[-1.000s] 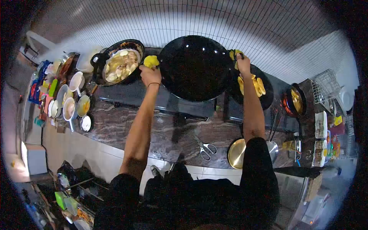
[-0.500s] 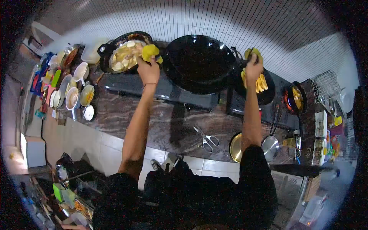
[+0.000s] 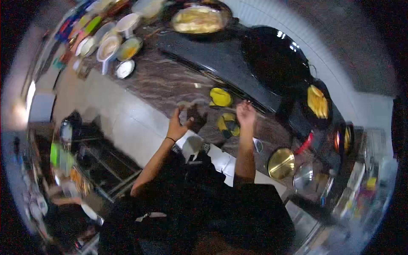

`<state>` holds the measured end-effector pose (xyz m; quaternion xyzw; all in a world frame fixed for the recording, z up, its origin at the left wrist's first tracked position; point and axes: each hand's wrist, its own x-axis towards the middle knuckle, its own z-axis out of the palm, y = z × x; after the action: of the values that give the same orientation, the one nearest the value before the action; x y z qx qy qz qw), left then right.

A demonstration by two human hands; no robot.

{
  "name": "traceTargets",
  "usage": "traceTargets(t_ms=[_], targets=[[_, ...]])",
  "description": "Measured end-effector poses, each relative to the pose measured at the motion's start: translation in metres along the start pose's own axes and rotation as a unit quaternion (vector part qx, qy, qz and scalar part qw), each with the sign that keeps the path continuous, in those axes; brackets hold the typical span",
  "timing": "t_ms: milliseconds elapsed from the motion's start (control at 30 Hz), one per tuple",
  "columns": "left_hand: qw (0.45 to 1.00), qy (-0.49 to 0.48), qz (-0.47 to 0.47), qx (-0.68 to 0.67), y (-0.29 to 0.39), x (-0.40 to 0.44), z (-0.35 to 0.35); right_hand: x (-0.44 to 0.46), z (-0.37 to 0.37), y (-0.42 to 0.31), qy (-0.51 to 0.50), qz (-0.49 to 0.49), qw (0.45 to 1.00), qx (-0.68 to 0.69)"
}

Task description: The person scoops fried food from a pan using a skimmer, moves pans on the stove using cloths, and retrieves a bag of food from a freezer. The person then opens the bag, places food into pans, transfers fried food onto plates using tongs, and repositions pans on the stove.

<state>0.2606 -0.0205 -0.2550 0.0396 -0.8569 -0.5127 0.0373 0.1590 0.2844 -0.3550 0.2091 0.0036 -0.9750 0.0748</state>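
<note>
Two yellow pads, which look like pot holders, lie on the brown stone counter. One pad point(image 3: 220, 97) is plain yellow; the other pad point(image 3: 228, 125) shows dark patches. My right hand point(image 3: 246, 114) is just right of them, blurred, with loosely bent fingers and nothing visible in it. Over the counter's front edge, my left hand point(image 3: 178, 126) is empty, thumb and fingers apart. A large black wok point(image 3: 276, 55) sits on the stove point(image 3: 212, 55). Behind it to the left is a pan of food point(image 3: 199, 20), and to the right are yellow fried pieces point(image 3: 317, 102) in a dark pan.
Bowls and strainers point(image 3: 109, 47) crowd the left of the counter, with a small white bowl point(image 3: 125, 69) near its edge. A gold lid point(image 3: 281, 163) and a steel pan point(image 3: 303, 177) lie at the right. Another person's arm point(image 3: 63, 200) shows at lower left.
Both hands have come back from the pans and let go of the yellow pads, which now lie on the counter. The camera view has turned, and the scene appears tilted.
</note>
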Motion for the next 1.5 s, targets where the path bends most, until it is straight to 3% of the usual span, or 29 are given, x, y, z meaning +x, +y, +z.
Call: traceTargets(t_ms=[33, 67, 100, 167, 200, 233, 267, 333, 433, 533, 600, 667, 700, 733, 767, 833, 867, 900, 967, 1033, 1067, 1100, 1167, 1233, 1300, 1333, 1433, 1467, 1500], targets=[[0.996, 0.000, -0.090, 0.004, -0.015, -0.020, -0.024, 0.019, -0.023, -0.006, -0.021, -0.029, 0.999, -0.035], [0.991, 0.025, -0.129, 0.008, -0.048, -0.042, -0.046, 0.027, -0.034, -0.011, -0.073, 0.068, 0.994, 0.054], [0.986, 0.045, -0.161, 0.007, -0.093, -0.065, -0.066, 0.025, -0.023, -0.004, 0.007, 0.041, 0.989, 0.142], [0.947, 0.088, -0.305, -0.045, -0.187, -0.130, -0.110, 0.021, 0.002, 0.008, -0.060, 0.071, 0.955, 0.282], [0.935, 0.125, -0.329, 0.034, -0.228, -0.173, -0.126, 0.048, -0.025, -0.013, -0.073, -0.030, 0.991, 0.105], [0.927, 0.064, -0.311, 0.199, -0.283, -0.229, -0.147, 0.077, -0.053, -0.034, -0.050, -0.130, 0.987, -0.074], [0.901, 0.014, -0.350, 0.257, -0.315, -0.280, -0.167, 0.083, -0.054, -0.041, -0.005, -0.211, 0.955, -0.207], [0.850, -0.016, -0.484, 0.206, -0.330, -0.356, -0.212, 0.078, -0.027, -0.030, 0.072, -0.273, 0.884, -0.373], [0.787, 0.005, -0.611, 0.078, -0.352, -0.411, -0.259, 0.075, -0.007, -0.018, 0.163, -0.337, 0.736, -0.564], [0.758, 0.021, -0.652, -0.005, -0.384, -0.419, -0.294, 0.062, 0.002, -0.019, 0.289, -0.356, 0.488, -0.743], [0.774, 0.018, -0.633, -0.029, -0.415, -0.406, -0.312, 0.044, 0.013, -0.009, 0.378, -0.351, 0.298, -0.803], [0.881, 0.022, -0.473, -0.017, -0.459, -0.366, -0.338, 0.031, 0.017, 0.024, 0.393, -0.404, 0.164, -0.810], [0.943, 0.037, -0.330, -0.004, -0.483, -0.335, -0.356, 0.023, 0.018, 0.058, 0.351, -0.457, 0.146, -0.804], [0.975, 0.053, -0.213, 0.029, -0.514, -0.293, -0.372, 0.012, 0.019, 0.119, 0.299, -0.488, 0.170, -0.802], [0.930, -0.013, -0.151, 0.336, -0.537, -0.256, -0.396, -0.005, 0.037, 0.202, 0.243, -0.515, 0.193, -0.799], [0.934, 0.019, -0.343, 0.100, -0.560, -0.163, -0.441, -0.006, -0.039, 0.276, 0.070, -0.517, 0.107, -0.847], [0.901, 0.062, -0.429, -0.001, -0.569, -0.115, -0.464, -0.008, -0.069, 0.324, 0.025, -0.448, 0.134, -0.884], [0.915, 0.063, -0.395, 0.053, -0.504, -0.056, -0.503, -0.003, -0.097, 0.380, 0.032, -0.324, 0.197, -0.925], [0.954, 0.127, -0.269, -0.029, -0.563, 0.000, -0.526, 0.017, -0.136, 0.484, 0.063, -0.057, 0.278, -0.957], [0.953, 0.109, -0.260, -0.111, -0.587, 0.041, -0.562, 0.057, -0.150, 0.573, 0.061, 0.170, 0.285, -0.941], [0.951, 0.093, -0.262, -0.136, -0.573, 0.056, -0.587, 0.081, -0.146, 0.610, 0.043, 0.235, 0.277, -0.931], [0.949, 0.065, -0.259, -0.165, -0.569, 0.077, -0.615, 0.106, -0.137, 0.646, 0.028, 0.279, 0.273, -0.920], [0.922, -0.044, -0.377, -0.076, -0.586, 0.074, -0.647, 0.152, -0.106, 0.716, 0.008, 0.339, 0.281, -0.898], [0.875, -0.138, -0.463, -0.031, -0.612, 0.027, -0.682, 0.193, -0.062, 0.796, 0.013, 0.381, 0.315, -0.869], [0.841, -0.159, -0.515, -0.036, -0.632, -0.015, -0.730, 0.245, -0.010, 0.889, 0.018, 0.395, 0.346, -0.851], [0.828, -0.151, -0.538, -0.047, -0.640, -0.026, -0.757, 0.276, 0.017, 0.942, 0.005, 0.394, 0.337, -0.855], [0.799, -0.090, -0.589, -0.084, -0.671, -0.030, -0.839, 0.358, 0.068, 1.092, -0.179, 0.310, 0.077, -0.930], [0.790, -0.064, -0.601, -0.098, -0.684, -0.024, -0.871, 0.383, 0.056, 1.131, -0.300, 0.316, 0.070, -0.897], [0.781, -0.040, -0.612, -0.117, -0.708, -0.018, -0.907, 0.408, 0.047, 1.192, -0.345, 0.318, 0.048, -0.882]])
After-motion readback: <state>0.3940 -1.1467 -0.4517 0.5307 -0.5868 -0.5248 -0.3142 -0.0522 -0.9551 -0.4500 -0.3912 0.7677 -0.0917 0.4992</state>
